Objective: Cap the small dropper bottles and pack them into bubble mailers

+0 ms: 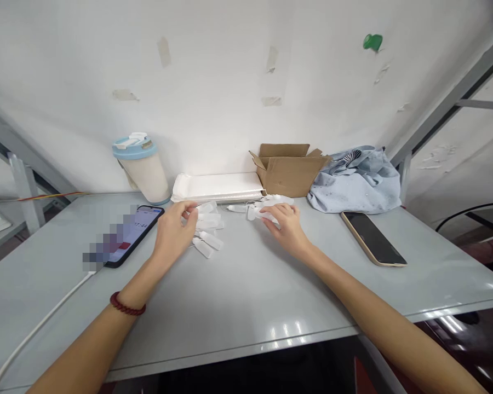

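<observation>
My left hand [175, 227] is beside a loose group of small translucent plastic bottles [211, 239], some with thin needle-like tips. Its fingers are loosely bent, with a gap between thumb and forefinger and nothing visible in it. Across from it, my right hand [286, 225] reaches over a second group of the same bottles [283, 200]. Its fingers curl down onto a bottle [267, 212], partly hiding it. Another bottle [237, 208] lies between the two groups, its narrow tip toward the left.
Behind the bottles lie a white flat package [217, 186] and an open cardboard box [293, 175]. A blue-lidded cup [143, 169] stands left, grey-blue cloth [357, 183] right. One phone [135, 235] has a white cable [45, 323]; another phone [373, 239] lies right on the grey table [238, 306].
</observation>
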The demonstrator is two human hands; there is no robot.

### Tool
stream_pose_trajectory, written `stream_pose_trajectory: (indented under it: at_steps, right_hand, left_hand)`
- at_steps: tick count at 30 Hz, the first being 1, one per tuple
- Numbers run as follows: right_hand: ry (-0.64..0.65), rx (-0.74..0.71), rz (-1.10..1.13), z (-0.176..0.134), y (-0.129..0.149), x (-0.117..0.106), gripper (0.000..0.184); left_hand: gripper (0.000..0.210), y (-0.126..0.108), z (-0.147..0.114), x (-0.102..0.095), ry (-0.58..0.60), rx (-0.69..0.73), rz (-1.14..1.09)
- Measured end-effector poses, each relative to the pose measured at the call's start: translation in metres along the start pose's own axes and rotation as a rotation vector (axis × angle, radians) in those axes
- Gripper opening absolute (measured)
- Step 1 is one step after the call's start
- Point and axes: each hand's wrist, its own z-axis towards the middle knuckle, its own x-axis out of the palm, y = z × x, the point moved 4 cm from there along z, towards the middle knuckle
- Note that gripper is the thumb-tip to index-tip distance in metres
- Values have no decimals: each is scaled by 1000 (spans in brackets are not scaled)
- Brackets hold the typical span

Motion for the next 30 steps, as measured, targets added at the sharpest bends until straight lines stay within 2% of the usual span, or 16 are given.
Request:
stream_pose_trajectory:
  at_steps: [3, 5, 11, 17, 30]
  right_hand:
    - [-85, -30, 207, -1, 10, -13, 14]
    - [-91, -54, 329, -3, 19, -20, 14]
    - [-76, -109, 449, -5, 33, -26, 11]
    - [-63, -108, 489, -6, 33, -26, 13]
    - [-27, -35, 546, -9, 38, -26, 17]
  left_hand:
    - [33, -9, -8, 8, 104, 41, -101]
    - [36, -15, -14, 14, 194, 40, -169]
    - [43, -28, -26, 22, 398, -35, -318]
    - [34, -30, -28, 24, 482, -118, -403]
    - [27, -26, -32, 31, 557, -310, -771]
